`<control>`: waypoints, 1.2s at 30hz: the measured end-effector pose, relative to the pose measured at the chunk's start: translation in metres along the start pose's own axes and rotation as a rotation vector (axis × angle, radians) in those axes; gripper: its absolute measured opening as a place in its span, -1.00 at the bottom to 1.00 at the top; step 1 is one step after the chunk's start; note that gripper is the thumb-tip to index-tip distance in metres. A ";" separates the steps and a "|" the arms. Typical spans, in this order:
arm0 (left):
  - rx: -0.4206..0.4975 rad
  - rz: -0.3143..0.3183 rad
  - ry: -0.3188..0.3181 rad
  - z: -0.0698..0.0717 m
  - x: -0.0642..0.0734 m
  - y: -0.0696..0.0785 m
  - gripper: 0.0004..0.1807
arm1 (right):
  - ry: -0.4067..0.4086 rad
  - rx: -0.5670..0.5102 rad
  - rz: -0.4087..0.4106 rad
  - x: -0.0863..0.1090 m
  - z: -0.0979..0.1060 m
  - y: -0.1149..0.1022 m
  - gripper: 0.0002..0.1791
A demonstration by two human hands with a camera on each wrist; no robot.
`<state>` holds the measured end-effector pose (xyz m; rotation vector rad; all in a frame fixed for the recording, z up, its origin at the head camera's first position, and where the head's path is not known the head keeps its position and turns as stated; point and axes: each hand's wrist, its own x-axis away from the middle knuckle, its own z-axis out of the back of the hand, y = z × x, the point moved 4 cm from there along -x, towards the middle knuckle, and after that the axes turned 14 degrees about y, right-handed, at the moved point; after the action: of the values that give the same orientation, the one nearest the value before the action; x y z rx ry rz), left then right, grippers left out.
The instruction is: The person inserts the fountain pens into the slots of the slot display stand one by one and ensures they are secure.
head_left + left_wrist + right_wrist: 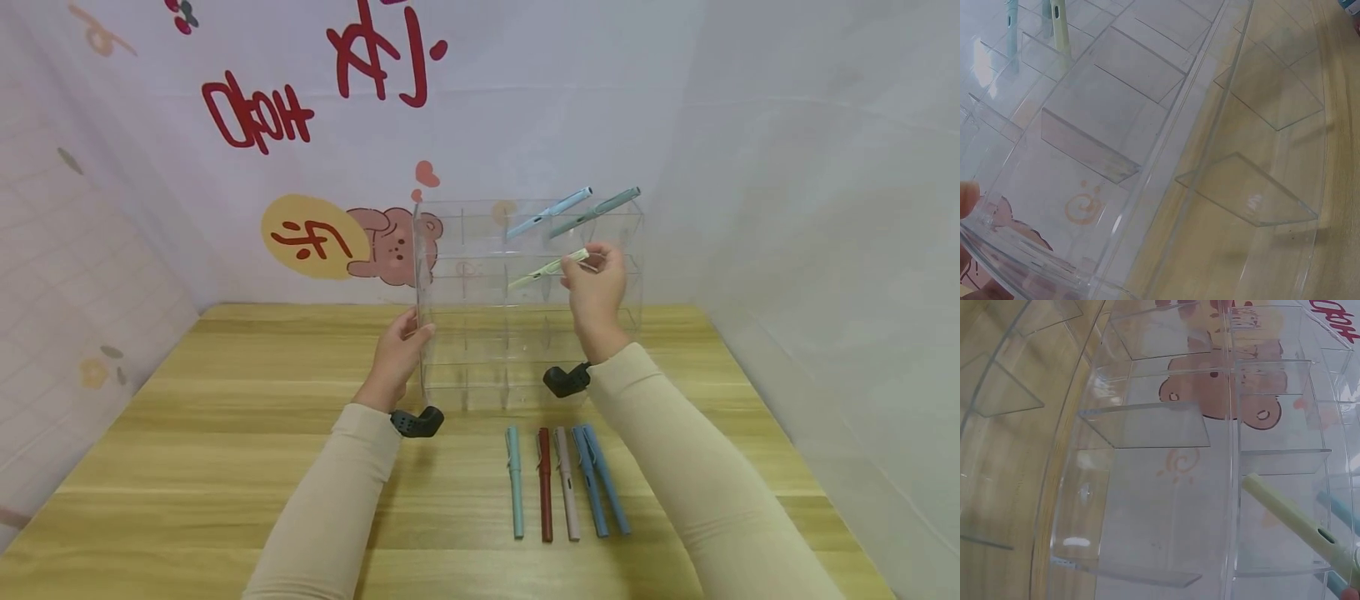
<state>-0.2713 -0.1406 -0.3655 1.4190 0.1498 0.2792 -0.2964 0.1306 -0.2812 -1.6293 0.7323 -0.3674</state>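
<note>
A clear divided rack [425, 350] stands upright on the wooden table. My left hand [395, 354] holds its left side wall, thumb toward the front; in the left wrist view only the thumb and part of the fingers show. Between thumb and fingers, my right hand [597, 296] pinches a pale green pen [551, 268] by its capped end. The pen slants down to the left, and in the right wrist view its lower end [1257, 484] is at a compartment. Above it, a light blue pen [551, 211] and a grey-green pen [596, 212] lean in top-row compartments.
In front of the rack lie a mint pen [515, 483], a dark red pen [545, 483], a pinkish-grey pen [567, 483] and two blue pens [591, 483] that touch. A printed white curtain [750, 208] hangs behind the table [225, 467].
</note>
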 end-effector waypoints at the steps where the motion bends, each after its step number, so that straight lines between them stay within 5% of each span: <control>1: -0.002 0.005 0.004 0.000 0.000 -0.001 -0.39 | -0.001 0.003 0.001 0.000 0.000 0.001 -0.66; 21: 0.014 -0.003 0.004 -0.002 -0.006 -0.006 -0.39 | -0.027 0.011 0.060 0.001 0.008 0.004 -0.59; 36: 0.018 0.005 -0.003 -0.005 -0.010 -0.007 -0.39 | -0.129 0.105 0.161 0.006 0.059 0.005 -0.53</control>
<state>-0.2811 -0.1397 -0.3736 1.4379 0.1466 0.2809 -0.2567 0.1715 -0.2990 -1.4701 0.7281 -0.1802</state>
